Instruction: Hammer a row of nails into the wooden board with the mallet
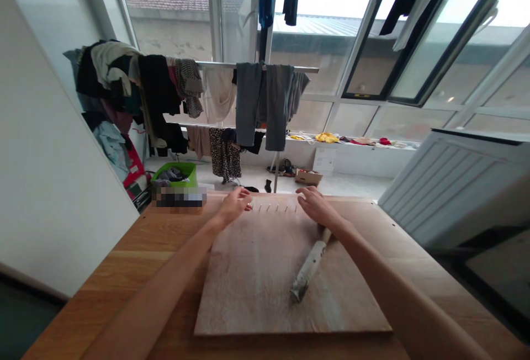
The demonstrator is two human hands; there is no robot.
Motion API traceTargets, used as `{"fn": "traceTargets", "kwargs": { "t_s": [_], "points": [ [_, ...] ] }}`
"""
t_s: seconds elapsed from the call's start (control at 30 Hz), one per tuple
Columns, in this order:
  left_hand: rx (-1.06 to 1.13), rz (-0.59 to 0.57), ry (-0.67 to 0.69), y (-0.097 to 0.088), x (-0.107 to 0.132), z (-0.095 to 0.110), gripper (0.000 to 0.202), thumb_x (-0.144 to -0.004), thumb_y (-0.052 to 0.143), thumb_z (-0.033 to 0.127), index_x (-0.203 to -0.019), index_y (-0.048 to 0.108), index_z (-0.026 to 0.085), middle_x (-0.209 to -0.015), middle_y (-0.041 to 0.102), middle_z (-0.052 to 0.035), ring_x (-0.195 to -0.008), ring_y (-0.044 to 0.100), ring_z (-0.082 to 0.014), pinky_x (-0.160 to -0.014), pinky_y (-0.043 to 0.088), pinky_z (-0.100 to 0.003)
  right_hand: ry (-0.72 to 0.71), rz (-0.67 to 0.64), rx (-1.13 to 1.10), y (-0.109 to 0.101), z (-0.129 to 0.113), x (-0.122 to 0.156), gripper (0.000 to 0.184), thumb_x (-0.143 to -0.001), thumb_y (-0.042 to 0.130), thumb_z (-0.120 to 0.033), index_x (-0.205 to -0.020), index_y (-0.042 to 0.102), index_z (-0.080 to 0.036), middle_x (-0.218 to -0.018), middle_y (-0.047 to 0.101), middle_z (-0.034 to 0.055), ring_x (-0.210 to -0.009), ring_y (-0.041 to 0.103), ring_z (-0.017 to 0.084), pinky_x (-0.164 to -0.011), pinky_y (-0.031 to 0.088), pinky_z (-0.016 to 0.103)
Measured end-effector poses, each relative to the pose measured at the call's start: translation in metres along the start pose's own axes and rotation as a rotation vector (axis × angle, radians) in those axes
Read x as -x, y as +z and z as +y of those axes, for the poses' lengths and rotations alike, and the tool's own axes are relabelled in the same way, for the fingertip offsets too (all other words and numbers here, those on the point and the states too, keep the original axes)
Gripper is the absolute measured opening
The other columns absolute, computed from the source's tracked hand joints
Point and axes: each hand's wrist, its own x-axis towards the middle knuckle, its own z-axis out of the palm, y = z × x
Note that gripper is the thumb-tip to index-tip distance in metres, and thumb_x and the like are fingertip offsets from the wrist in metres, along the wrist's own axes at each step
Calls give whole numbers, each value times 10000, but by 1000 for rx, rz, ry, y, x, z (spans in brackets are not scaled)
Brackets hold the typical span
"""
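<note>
A row of several thin upright nails (pixel 277 208) stands in the far part of a wooden board (pixel 248 282). My left hand (pixel 237 205) is beside the left end of the row, its fingers loosely curved and apart. Beyond the row's right end, my right hand (pixel 317 205) hovers with bent, parted fingers, and I see nothing held in it. A tool with a worn, whitish handle (pixel 309 269) lies slantwise on the board. Its far end passes under my right forearm, so the head is hidden.
The board rests on a wooden table (pixel 136 260). A blurred dark object (pixel 179 200) sits at the table's far left. Behind are a green basket (pixel 176 175) and a drying rack (pixel 223 64) hung with clothes. A white ribbed panel (pixel 451 178) stands at right.
</note>
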Motion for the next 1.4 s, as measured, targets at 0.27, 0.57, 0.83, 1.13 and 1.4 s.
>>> {"fn": "traceTargets", "kwargs": {
  "t_s": [0.27,0.57,0.83,1.13,1.4],
  "points": [
    [17,-63,-40,2,-3,4,181,-845,657,260,-938,579,125,-803,712,-78,-703,704,-162,-728,581,-316,43,-31,47,6,9,-17,314,-981,370,-220,-1037,668,-139,-876,717,99,-804,662,184,-755,437,263],
    [-745,-162,369,22,-8,2,121,-766,677,149,-877,720,126,-820,724,-75,-772,670,-199,-770,529,-312,-149,-98,48,6,-2,-8,219,-880,513,-99,-905,726,-146,-904,715,97,-820,640,181,-749,447,257],
    [-852,-105,451,36,-16,7,244,-774,576,48,-906,760,139,-909,748,-93,-841,676,-198,-834,509,-289,-183,-167,37,10,-21,-11,271,-820,561,-44,-951,754,-182,-889,757,70,-819,674,182,-748,460,246],
    [-832,-198,400,53,-23,6,175,-816,611,107,-818,779,158,-820,748,-72,-791,671,-193,-795,498,-281,-186,-172,-13,13,-35,-15,313,-827,556,-61,-1048,742,-182,-833,765,54,-767,678,167,-739,466,249],
    [-569,-251,384,32,2,24,91,-814,669,188,-800,753,157,-699,704,-21,-663,623,-140,-641,467,-235,-255,-162,-51,2,-46,-1,205,-842,578,-86,-850,756,-186,-842,748,54,-783,658,174,-731,457,253]
  ]
}}
